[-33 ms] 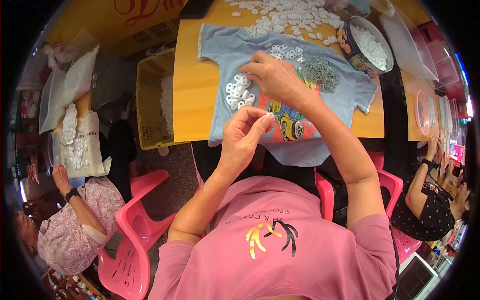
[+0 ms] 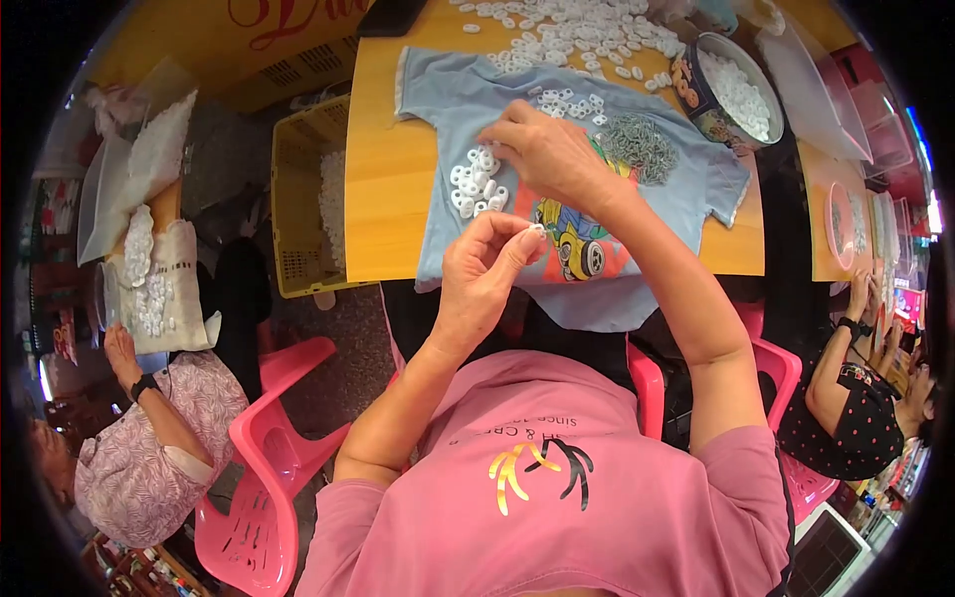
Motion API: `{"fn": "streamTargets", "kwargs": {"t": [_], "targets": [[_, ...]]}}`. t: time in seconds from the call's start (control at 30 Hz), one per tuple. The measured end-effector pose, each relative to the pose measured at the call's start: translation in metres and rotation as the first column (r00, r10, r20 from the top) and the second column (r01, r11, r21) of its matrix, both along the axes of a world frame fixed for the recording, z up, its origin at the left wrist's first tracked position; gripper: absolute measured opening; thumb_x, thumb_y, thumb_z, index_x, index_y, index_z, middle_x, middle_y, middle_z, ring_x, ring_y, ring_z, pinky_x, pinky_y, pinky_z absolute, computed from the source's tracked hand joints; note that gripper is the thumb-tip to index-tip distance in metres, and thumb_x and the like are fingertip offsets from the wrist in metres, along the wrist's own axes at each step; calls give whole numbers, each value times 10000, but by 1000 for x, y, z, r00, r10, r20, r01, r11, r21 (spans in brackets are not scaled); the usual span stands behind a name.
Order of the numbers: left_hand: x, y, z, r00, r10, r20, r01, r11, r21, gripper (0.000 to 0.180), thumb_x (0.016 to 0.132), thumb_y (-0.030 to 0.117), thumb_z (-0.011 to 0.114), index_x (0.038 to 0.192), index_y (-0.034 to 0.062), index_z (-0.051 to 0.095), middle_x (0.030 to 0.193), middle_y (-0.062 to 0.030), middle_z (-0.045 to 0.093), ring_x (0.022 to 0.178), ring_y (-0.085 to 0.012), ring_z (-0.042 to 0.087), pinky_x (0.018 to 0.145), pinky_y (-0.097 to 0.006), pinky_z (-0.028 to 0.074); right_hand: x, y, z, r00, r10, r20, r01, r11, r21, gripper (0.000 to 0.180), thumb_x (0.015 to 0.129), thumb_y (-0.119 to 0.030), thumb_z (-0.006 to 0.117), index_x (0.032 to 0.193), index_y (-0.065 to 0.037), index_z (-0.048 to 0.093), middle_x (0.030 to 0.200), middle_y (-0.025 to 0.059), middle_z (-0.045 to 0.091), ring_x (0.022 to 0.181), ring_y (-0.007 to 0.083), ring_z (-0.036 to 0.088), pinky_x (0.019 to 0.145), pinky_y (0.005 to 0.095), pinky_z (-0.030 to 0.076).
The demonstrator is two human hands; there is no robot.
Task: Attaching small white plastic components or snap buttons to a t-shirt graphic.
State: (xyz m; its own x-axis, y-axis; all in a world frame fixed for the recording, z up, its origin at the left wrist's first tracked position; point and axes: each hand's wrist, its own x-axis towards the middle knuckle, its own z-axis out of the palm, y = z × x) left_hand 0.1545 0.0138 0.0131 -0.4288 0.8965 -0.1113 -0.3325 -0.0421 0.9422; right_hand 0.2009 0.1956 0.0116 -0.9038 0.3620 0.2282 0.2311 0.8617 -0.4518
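Observation:
My left hand pinches a small white plastic piece between thumb and forefinger, above the front part of a light blue T-shirt spread on the table. My right hand is over the shirt, its fingers bent together and pointing left. Its fingertips are at the upper edge of a pile of white oval plastic pieces with holes; whether they grip one is hidden. Behind that hand lies a smaller group of white pieces. To its right is a heap of small grey metal parts.
Many white pieces cover the far part of the wooden table. A round tin of white pieces stands at the far right. A yellow crate is left of the table. Two people sit at side tables, with pink chairs nearby.

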Motion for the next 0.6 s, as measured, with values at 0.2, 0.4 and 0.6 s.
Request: {"fn": "streamTargets", "kwargs": {"t": [0.2,0.4,0.6], "targets": [[-7,-1,0,999,31,32,-31,1000,-6,136,943,136,632,984,9,606,885,-37,659,775,-65,598,693,-209,477,6,2,0,998,-20,-58,15,997,-78,244,837,-101,664,1079,-66,645,948,112,642,817,271,651,724,363,511],[-11,5,2,991,109,78,-114,991,65,131,945,135,626,987,15,599,886,-41,658,789,-68,597,720,-221,474,36,-14,24,938,-319,-136,23,448,-894,246,919,-138,646,1099,30,630,905,38,654,741,104,614,683,243,516],[-5,18,11,983,106,147,-136,968,213,124,957,98,590,1036,4,589,1222,-159,583,880,-113,613,836,-266,503,68,-32,40,898,-402,-180,-81,252,-964,271,921,-139,653,1136,21,618,928,62,662,763,104,629,705,245,530]]}}
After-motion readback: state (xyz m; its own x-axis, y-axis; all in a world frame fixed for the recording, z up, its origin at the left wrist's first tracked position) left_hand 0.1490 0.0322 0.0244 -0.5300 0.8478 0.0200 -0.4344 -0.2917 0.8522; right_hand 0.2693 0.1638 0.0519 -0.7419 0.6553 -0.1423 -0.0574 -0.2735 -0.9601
